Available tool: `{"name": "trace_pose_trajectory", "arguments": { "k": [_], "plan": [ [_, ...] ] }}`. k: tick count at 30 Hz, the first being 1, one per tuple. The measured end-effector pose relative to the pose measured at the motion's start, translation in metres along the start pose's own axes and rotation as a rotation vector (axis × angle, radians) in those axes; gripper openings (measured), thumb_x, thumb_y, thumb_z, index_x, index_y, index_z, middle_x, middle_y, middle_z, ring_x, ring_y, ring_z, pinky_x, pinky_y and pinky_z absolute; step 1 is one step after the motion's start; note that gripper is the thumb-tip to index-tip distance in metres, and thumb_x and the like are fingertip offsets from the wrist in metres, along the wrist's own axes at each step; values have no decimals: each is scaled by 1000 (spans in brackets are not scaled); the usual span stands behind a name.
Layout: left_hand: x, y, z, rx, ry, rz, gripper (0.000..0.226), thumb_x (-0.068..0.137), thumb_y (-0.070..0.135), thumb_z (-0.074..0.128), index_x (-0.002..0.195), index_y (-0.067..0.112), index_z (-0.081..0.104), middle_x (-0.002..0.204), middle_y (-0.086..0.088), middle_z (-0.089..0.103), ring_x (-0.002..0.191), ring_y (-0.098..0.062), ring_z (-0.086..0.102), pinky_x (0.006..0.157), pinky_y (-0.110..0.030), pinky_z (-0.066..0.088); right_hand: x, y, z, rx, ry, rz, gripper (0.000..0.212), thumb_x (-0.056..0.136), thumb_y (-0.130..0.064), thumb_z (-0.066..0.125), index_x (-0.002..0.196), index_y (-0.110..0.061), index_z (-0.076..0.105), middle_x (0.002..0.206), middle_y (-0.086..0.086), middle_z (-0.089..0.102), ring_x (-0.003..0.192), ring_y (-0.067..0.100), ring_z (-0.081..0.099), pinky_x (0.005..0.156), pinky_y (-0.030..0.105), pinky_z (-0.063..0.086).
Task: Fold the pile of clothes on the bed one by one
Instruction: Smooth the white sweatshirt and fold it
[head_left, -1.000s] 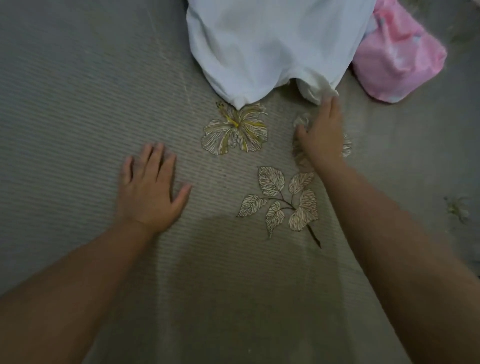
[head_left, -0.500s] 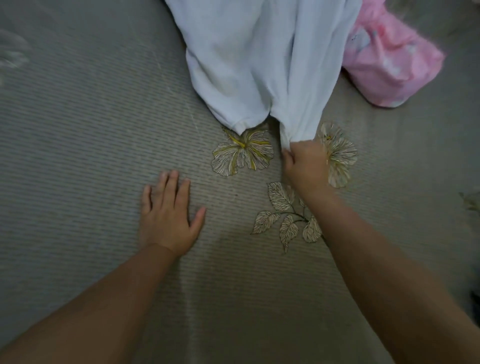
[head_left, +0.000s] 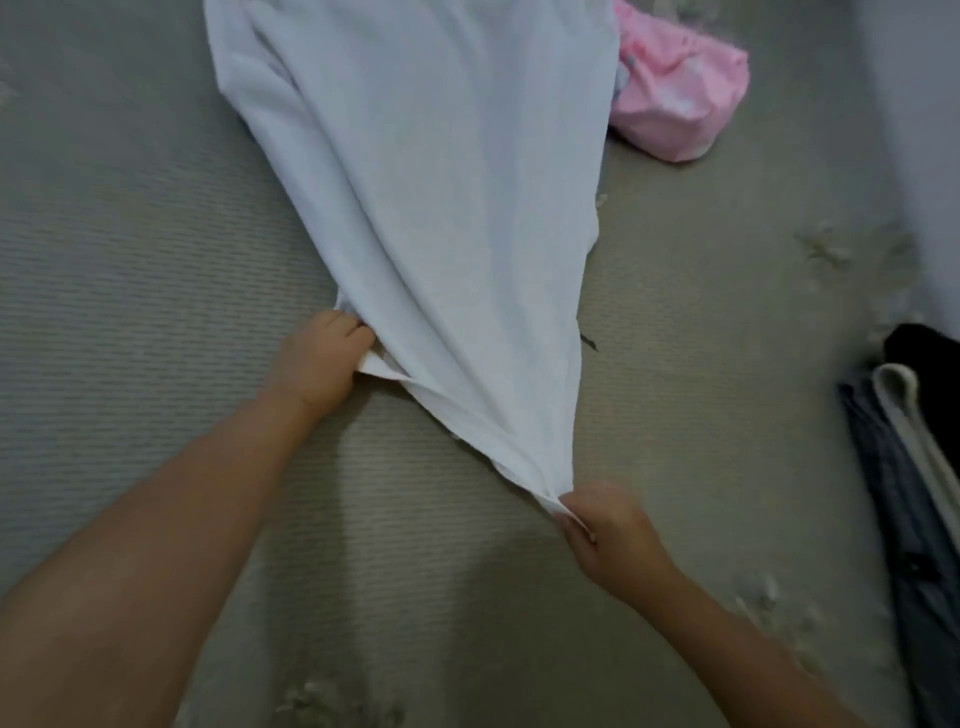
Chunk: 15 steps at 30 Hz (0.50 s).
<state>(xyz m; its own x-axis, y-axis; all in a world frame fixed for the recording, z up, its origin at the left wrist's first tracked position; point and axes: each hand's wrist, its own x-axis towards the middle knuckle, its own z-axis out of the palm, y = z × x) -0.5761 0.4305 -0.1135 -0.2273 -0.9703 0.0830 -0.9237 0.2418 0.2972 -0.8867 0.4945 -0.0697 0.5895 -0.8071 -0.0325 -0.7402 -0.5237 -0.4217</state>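
A white garment (head_left: 436, 197) lies stretched down the middle of the grey-beige bed (head_left: 130, 260), drawn into a narrow point toward me. My right hand (head_left: 605, 530) pinches that near tip of the cloth. My left hand (head_left: 319, 364) grips the garment's left edge, fingers curled into a fold of the hem. The garment's far end runs out of the top of the view. A pink garment (head_left: 680, 93) lies bunched beyond it at the upper right.
Dark and grey folded clothes (head_left: 914, 467) are stacked at the right edge of the bed. The bed cover has faint embroidered flowers near the right side and the bottom.
My right hand has dragged the white garment toward me, stretching it long. My left hand left the bed cover and took hold of the garment's left edge.
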Motion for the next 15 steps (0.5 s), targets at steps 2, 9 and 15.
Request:
{"name": "trace_pose_trajectory", "arguments": {
  "k": [2,9,15],
  "plan": [
    [-17,13,-10,87,-285,10,26,78,-3,59,104,0,61,105,-19,61,96,-30,57,72,-36,48,-23,1,-1,-30,19,80,47,93,-15,36,55,0,61,51,15,57,46,24,57,47,25,40],
    [-92,35,-81,231,-662,103,56,82,50,56,121,12,44,119,-6,46,110,-19,39,84,-29,36,-60,-26,-34,-72,-34,257,11,58,15,69,56,7,61,56,26,59,52,37,59,51,40,47],
    [-108,74,-184,233,-280,265,33,75,-11,56,107,-6,53,97,-25,56,93,-32,46,68,-40,47,-64,-74,-116,-206,284,282,11,59,-1,58,48,-3,58,47,19,55,46,33,57,53,39,45]
  ]
}}
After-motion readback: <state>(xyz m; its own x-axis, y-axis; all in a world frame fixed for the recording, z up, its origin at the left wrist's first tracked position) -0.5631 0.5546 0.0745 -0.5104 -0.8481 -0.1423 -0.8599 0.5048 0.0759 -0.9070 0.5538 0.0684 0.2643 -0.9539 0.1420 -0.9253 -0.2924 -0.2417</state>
